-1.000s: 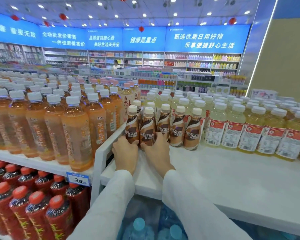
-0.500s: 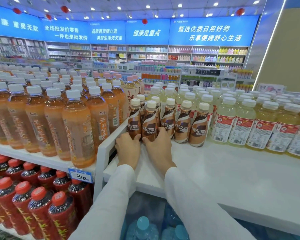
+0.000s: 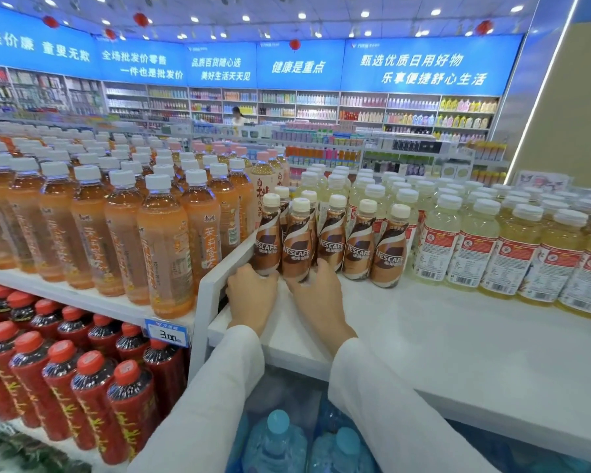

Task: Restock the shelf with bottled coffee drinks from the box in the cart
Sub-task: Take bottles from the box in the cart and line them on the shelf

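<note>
Coffee bottles (image 3: pixel 331 242) upright (caps (image 3: pixel 337 201) up), axes vertical.

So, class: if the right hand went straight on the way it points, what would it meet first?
The right hand holds the second Nescafe bottle from the left at its base; pushed on, that bottle would probably meet the bottle behind it; depth is unclear.
</note>
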The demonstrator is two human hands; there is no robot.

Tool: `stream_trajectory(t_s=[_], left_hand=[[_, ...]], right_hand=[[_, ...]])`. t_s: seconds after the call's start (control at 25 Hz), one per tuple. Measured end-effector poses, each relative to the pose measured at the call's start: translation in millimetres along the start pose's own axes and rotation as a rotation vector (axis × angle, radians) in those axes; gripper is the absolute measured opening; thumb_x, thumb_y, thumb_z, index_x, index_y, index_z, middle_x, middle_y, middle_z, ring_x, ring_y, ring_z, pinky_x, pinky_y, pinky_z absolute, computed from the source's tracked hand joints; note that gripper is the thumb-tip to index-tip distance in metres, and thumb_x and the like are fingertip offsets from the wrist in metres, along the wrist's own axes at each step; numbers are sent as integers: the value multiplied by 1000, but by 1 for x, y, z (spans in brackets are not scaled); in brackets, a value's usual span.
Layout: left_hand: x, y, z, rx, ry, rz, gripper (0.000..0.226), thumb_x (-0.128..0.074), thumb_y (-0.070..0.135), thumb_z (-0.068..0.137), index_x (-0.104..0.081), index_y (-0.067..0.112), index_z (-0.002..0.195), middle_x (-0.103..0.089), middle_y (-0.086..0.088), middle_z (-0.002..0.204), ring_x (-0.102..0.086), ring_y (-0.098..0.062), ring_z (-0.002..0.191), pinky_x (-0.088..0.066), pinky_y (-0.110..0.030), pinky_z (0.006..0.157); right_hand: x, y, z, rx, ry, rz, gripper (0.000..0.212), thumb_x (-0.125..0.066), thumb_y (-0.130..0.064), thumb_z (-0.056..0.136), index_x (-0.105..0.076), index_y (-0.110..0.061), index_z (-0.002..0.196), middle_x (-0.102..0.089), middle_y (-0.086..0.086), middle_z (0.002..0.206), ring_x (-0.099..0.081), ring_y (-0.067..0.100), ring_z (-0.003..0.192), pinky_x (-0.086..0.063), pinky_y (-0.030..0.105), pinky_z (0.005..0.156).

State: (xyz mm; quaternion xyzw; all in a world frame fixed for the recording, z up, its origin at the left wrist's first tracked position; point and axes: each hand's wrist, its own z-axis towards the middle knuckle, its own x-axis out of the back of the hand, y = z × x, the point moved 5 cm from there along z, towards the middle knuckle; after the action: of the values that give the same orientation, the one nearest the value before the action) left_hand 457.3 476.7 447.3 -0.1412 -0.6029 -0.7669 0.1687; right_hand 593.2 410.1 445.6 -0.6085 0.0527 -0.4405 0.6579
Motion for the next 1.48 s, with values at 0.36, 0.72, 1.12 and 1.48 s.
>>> stream_trajectory(t_s=[0.36,0.72,1.12,1.48], left_hand=[[75,-12,-108,-129,11,-7,43,-62,37,97,-60,22,137,-65,5,132,-58,-14,121,-47,-35,105],[193,-142,-295,154,265,71,27,-68,38,93,-72,32,120,-68,20,101,-67,-10,98,-55,-34,89],[272,-343,-519,907,372,69,31,-69,39,94,-69,22,119,-74,2,104,-68,-2,94,-50,-19,84],[324,-470,-544,1317,424,-141,39,-63,39,97,-62,16,128,-66,-7,125,-61,-25,113,-43,-29,88]], right_hand=[[70,0,-124,184,-143,-51,47,-61,-34,97,-50,-22,142,-53,-9,140,-52,11,126,-41,29,107],[12,21,-273,260,-542,171,36,-61,-43,95,-59,-37,131,-55,-30,126,-52,-5,118,-41,23,104],[-155,98,-449,1,-1183,-135,35,-56,-45,98,-56,-29,129,-61,-3,127,-59,4,102,-44,20,84],[-251,127,-550,-131,-1354,-408,41,-59,-49,95,-59,-29,131,-61,-4,136,-56,14,122,-43,33,103]])
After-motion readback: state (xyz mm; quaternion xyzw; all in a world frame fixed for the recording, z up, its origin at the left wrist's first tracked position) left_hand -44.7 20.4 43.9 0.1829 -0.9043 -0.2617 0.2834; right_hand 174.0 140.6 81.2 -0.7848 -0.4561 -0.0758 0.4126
